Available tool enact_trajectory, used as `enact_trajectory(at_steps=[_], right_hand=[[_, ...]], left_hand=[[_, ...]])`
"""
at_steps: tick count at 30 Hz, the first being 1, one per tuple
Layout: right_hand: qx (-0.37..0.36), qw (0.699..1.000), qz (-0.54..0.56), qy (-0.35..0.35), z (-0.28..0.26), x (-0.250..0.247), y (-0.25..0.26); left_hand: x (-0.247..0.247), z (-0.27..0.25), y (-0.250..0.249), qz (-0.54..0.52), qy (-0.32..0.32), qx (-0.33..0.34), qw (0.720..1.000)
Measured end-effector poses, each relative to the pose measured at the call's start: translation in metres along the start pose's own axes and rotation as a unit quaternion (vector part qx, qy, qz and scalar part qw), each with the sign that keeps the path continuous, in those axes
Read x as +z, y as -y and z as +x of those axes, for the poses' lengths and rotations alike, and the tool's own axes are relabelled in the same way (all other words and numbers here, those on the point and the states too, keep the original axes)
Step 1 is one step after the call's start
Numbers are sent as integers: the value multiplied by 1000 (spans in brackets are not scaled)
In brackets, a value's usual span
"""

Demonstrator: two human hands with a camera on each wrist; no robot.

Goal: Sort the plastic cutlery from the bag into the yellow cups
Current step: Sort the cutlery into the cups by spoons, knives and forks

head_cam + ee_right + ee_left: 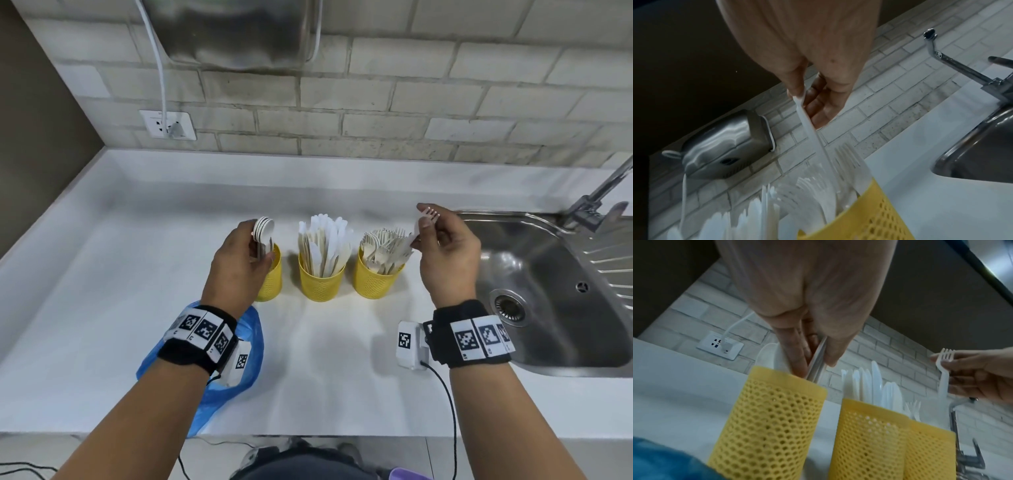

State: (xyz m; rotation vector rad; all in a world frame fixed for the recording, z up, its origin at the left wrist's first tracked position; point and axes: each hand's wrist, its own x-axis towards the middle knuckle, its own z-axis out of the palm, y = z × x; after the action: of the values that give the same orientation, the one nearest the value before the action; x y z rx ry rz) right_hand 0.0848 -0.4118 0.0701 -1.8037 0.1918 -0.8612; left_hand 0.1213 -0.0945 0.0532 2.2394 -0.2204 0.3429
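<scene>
White desk (342,359) runs along a pale brick wall, w/ a wall socket (168,125) at far left and a steel dryer-like unit (233,31) mounted above. Blue plastic bag (236,346) lies crumpled at the desk's near edge, partly under the left wrist. Left hand (239,260) hovers over the left yellow cup (272,277), a perforated cup; its fingers (795,353) are clenched around a small stack of white spoons (263,229), bowls up, handles pointing down into the cup's mouth. Middle yellow cup (322,281) stands just beside it, packed w/ upright white and cream knives (325,246). Right yellow cup (373,279) comes next, close to the middle one, full of forks (387,246), tines up. Right hand (445,253) is raised just right of that cup, thumb and fingers (818,100) pinching a single white fork (424,219) near its neck, tines up, handle angled down toward the fork cup; can't tell if the handle touches the other forks. Both wrists wear black bands w/ square printed markers. At far right, a steel sink (548,291) is set into the desk, w/ a chrome tap (603,192) behind it.
</scene>
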Motion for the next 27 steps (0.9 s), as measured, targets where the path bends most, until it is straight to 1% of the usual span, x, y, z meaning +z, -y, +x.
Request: enact_trajectory(at_steps=[2, 5, 9, 13, 15, 18, 20, 22, 24, 27], right_hand=[[-12, 999, -28, 18, -2, 4, -2], [-35, 996, -63, 50, -6, 9, -6], [-67, 988, -123, 70, -13, 10, -15], [-112, 974, -178, 86, -20, 12, -26], [-140, 965, -207, 80, -24, 14, -30], [-151, 959, -237, 41, -31, 17, -37], [-154, 954, -256, 17, -36, 18, -44], [-161, 944, -289, 9, -41, 18, -52], [-160, 934, -320, 4, -47, 17, -57], [-167, 932, -321, -2, -47, 16, -54]], left_hand=[[1, -2, -4, -12, 18, -13, 1000], [2, -5, -7, 52, 27, 2, 998], [7, -4, -4, 107, 43, -5, 993], [12, -4, -1, 124, 32, -8, 992], [15, -7, 0, 122, 10, -6, 992], [21, -9, 8, 123, -28, 31, 992], [25, -10, 17, 157, -43, 72, 984], [28, -12, 22, 220, -52, 96, 969], [29, -15, 21, 266, -51, 92, 958], [32, -23, 8, 275, -37, 55, 959]])
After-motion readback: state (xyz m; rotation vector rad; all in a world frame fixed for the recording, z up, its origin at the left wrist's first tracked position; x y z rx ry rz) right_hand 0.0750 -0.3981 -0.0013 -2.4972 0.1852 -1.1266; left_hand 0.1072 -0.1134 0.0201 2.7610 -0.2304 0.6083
